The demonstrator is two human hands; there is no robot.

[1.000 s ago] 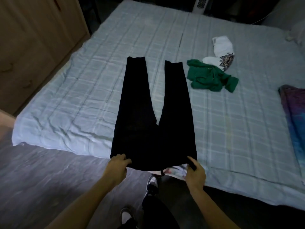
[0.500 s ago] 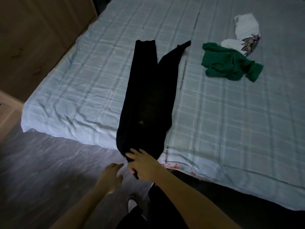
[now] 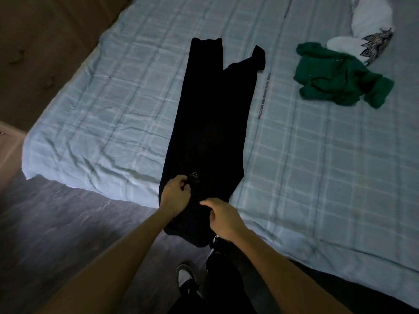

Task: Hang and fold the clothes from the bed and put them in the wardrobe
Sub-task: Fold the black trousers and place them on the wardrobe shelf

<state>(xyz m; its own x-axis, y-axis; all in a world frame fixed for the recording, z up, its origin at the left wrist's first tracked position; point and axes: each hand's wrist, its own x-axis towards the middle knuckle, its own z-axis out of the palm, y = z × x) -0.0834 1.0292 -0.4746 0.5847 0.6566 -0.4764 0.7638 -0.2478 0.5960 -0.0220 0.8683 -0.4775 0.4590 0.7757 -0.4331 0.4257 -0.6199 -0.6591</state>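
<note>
A: Which step is the person on?

B: Folding, by the look of it. The black trousers (image 3: 210, 123) lie lengthwise on the bed (image 3: 317, 166), one leg laid over the other, waist end hanging off the near edge. The left hand (image 3: 175, 196) is curled, fingers pinching the cloth near a small logo; the right hand (image 3: 223, 219) rests on the waist, fingers loosely bent, grip unclear.

A: And next?

B: Probably squaring the far leg ends, which splay apart, then folding crosswise. A green garment (image 3: 340, 82) and a white one (image 3: 369, 21) wait at far right.
</note>
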